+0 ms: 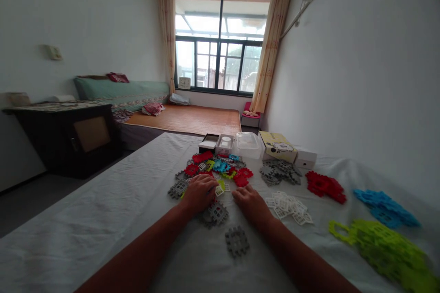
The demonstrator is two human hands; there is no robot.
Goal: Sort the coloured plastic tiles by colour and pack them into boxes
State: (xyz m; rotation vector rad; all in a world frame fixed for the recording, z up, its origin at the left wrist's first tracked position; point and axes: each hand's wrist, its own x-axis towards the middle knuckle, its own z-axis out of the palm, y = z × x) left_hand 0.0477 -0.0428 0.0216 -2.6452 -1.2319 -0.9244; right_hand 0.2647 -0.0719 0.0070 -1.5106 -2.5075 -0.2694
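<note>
Grey square (237, 241) set apart, nearest. White panels (288, 206) heaped beside right hand (250, 197); could be scattered if that hand is swung outward. Left hand (201, 192) laid over mixed pile (222, 165). Whether anything is gripped by either cannot be told.

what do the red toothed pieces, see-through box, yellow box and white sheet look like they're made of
Red toothed pieces: probably plastic, given their even colour and moulded-looking teeth; sheen unclear.
See-through box: likely clear plastic, smooth, judging by its translucent walls.
Yellow box: likely cardboard, with a printed cartoon; gloss is hard to judge.
White sheet: seemingly fabric, matte, with soft creases.
</note>
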